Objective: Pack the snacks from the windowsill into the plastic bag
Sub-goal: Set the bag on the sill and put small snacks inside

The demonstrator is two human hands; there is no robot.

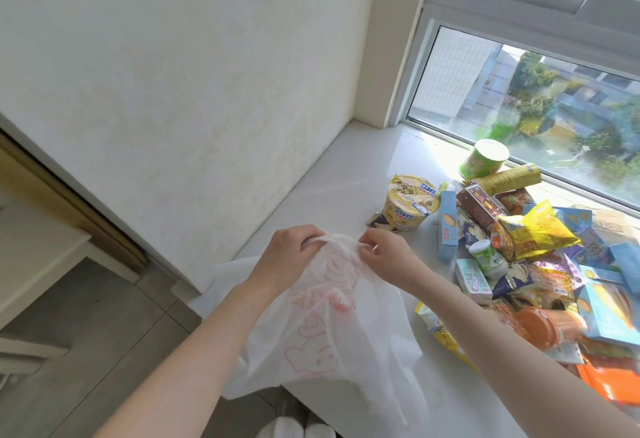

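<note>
Plastic bag [332, 326], white with red print: draped over the near edge of the windowsill [329, 188], its bunched top edge pinched by both the left hand [287, 257] and the right hand [384, 257]. Snacks [540, 264]: heaped loose just to the right, none bagged; a noodle cup [410, 203] stands beyond. Likely risks: the thin film tears if tugged apart hard, or the bag slides off the sill once let go.

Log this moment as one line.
left hand: grips white pink-printed plastic bag | right hand: pinches bag top | colourful snack pile: unpacked on white windowsill
</note>
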